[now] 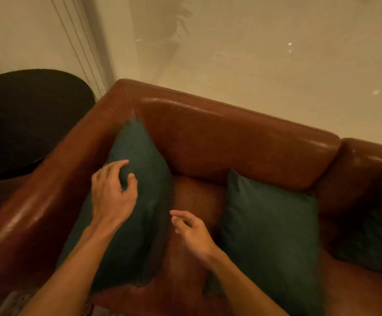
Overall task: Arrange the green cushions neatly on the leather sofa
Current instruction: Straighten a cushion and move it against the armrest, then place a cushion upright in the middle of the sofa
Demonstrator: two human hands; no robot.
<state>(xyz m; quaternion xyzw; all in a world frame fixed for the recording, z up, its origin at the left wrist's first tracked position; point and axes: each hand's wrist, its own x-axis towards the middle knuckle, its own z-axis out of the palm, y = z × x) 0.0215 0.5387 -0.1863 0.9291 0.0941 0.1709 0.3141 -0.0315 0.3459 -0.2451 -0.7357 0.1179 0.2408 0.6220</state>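
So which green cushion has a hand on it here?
The cushion in the sofa's corner, by the armrest: the left hand rests on it. The middle cushion is untouched; the right hand hovers between them.

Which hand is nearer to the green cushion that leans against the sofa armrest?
The left hand. It rests on the armrest cushion, fingers curled over its upper edge. The right hand hovers open above the seat, just beside that cushion's right edge.
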